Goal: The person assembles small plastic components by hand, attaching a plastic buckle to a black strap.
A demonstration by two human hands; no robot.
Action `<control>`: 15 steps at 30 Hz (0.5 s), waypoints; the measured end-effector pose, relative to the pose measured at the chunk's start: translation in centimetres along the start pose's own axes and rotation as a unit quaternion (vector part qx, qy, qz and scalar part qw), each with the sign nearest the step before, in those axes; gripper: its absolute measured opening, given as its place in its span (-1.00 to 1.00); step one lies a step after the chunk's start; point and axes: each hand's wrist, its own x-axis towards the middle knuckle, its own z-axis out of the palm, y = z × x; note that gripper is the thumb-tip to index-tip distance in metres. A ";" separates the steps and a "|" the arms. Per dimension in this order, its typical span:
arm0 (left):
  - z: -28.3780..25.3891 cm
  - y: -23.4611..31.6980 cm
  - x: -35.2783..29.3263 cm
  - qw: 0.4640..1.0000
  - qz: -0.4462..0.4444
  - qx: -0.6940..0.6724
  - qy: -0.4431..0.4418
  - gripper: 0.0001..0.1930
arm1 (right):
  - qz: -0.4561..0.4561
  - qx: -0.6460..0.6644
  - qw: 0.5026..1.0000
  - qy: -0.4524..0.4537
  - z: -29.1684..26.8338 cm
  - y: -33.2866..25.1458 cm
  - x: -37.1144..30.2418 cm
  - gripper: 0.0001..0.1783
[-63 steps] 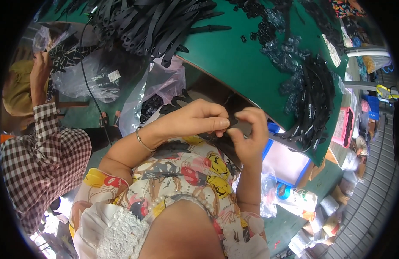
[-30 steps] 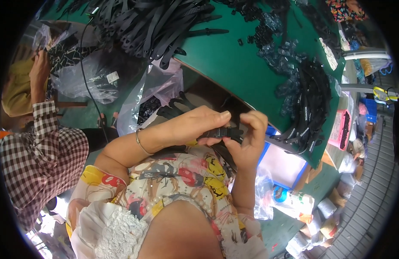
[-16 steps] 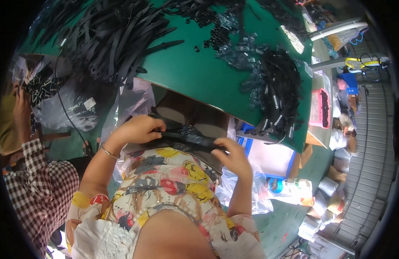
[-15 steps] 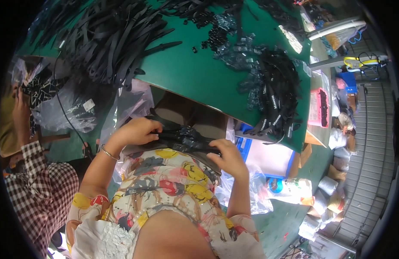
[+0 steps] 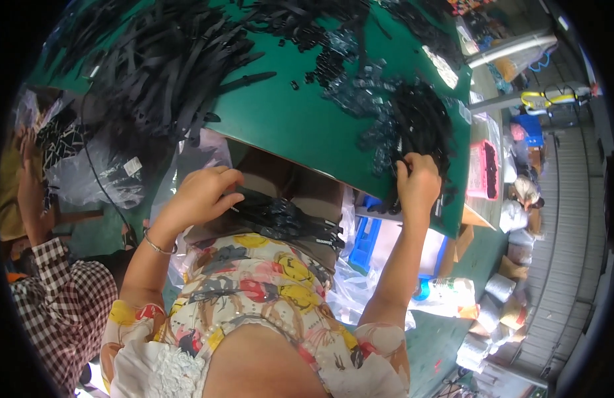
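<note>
A bundle of black straps (image 5: 280, 215) with black plastic buckles lies across my lap. My left hand (image 5: 204, 192) hovers at its left end, thumb and fingers apart, with nothing visible between them. My right hand (image 5: 420, 182) is at the green table's right side, on a pile of black straps (image 5: 420, 119). Its thumb and fingertips are bent together at the straps; the exact grip is partly lost against the black. White print shows on some strap ends. Clear-wrapped black buckles (image 5: 373, 99) lie just left of that pile.
The green table (image 5: 274, 119) carries a large heap of black straps (image 5: 161, 66) at the far left and loose black buckles (image 5: 330, 66). Below its edge is a blue-rimmed tray (image 5: 367, 242). A co-worker in a checkered sleeve (image 5: 51, 265) sits at left. A pink basket (image 5: 483, 169) stands at right.
My right hand has left the strap bundle on my lap and moved up and right to the table pile. My left hand has let go and lifted slightly off the bundle.
</note>
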 end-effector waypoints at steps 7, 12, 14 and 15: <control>-4.7 -0.8 5.6 0.970 0.074 0.061 0.222 -0.87 | 0.100 0.387 0.911 0.105 0.0 4.0 -0.4 -0.84; -6.6 -5.4 10.6 0.908 -0.022 0.277 0.313 -0.80 | 0.156 0.674 0.717 0.078 -1.8 3.2 3.7 -0.84; -6.3 -6.3 11.9 0.902 -0.038 0.297 0.312 -0.80 | 0.160 0.700 0.692 0.074 -2.3 3.7 5.1 -0.84; -6.2 -6.5 12.5 0.895 -0.053 0.317 0.309 -0.80 | 0.162 0.711 0.680 0.075 -2.5 3.9 5.7 -0.82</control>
